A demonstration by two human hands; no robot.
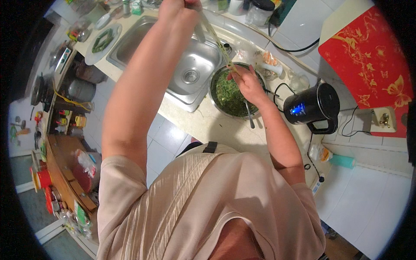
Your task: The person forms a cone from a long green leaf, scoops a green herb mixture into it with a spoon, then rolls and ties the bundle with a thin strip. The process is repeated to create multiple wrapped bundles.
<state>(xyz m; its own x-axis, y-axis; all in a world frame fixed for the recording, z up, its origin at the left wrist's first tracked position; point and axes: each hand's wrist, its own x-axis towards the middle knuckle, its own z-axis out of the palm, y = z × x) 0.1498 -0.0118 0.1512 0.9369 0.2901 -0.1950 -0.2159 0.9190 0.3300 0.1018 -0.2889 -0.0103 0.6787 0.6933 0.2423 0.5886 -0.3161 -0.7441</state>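
Observation:
A long, translucent, pale green strip, apparently a sausage casing [214,37], stretches between my hands. My left hand [182,11], raised at the top edge and partly cut off, closes around its upper end beyond the sink. My right hand [247,83] pinches the lower end over a metal bowl [213,99] of chopped green filling [229,92]. A metal spoon [250,117] leans out over the bowl's near rim. At the upper left, a green, link-like food piece [102,40] lies on a white plate [113,32].
A double steel sink [200,58] lies left of the bowl. To the right stand a black electric kettle [312,105] with a lit display, cords and a red panel [367,55]. Plastic bags [245,52] and a white tube-like object [271,69] lie behind the bowl; jars [260,13] line the back.

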